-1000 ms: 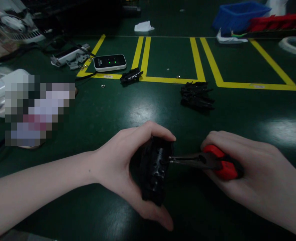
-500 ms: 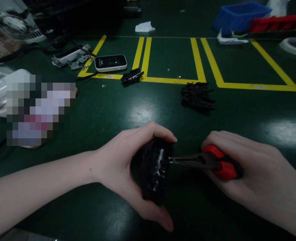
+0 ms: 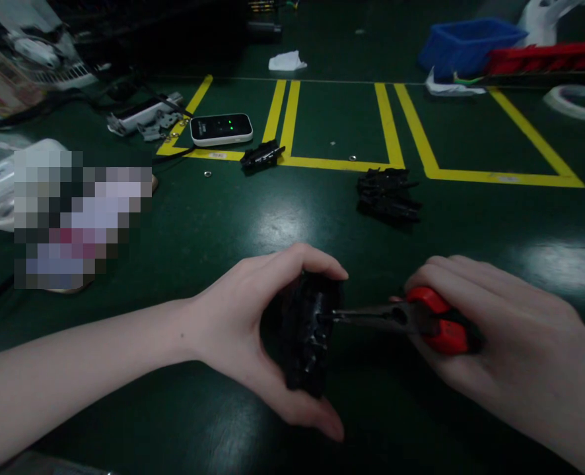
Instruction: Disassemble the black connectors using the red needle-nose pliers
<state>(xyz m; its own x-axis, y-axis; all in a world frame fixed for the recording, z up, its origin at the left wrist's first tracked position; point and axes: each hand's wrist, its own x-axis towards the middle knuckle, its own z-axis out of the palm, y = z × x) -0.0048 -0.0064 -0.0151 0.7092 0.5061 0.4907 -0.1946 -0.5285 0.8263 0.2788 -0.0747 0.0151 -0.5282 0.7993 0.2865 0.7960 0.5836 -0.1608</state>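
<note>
Between the thumb and fingers of my left hand point(image 3: 253, 310) sits a black plastic part point(image 3: 309, 336), gripped at its two ends. My right hand point(image 3: 500, 336) is wrapped round the red handles of long-nose pliers point(image 3: 381, 315). The plier tips reach left to the side of the black part and touch it; whether they pinch anything there is too dark to tell. Farther back on the table lie similar black pieces point(image 3: 389, 193) in a small cluster, and one more black piece point(image 3: 263, 156) rests by the yellow tape.
Yellow tape outlines point(image 3: 344, 163) mark the green table point(image 3: 198, 231). A white-and-black device point(image 3: 222, 129) with green lights sits at the left outline. A blue bin point(image 3: 471, 46), a red tray point(image 3: 550, 59) and a tape roll point(image 3: 577, 102) stand back right. A pixelated flat object point(image 3: 94, 224) lies left.
Both hands keep nearly the same place and hold, with the plier tips still at the black part. The right hand has shifted slightly right, and the background sits a little lower.
</note>
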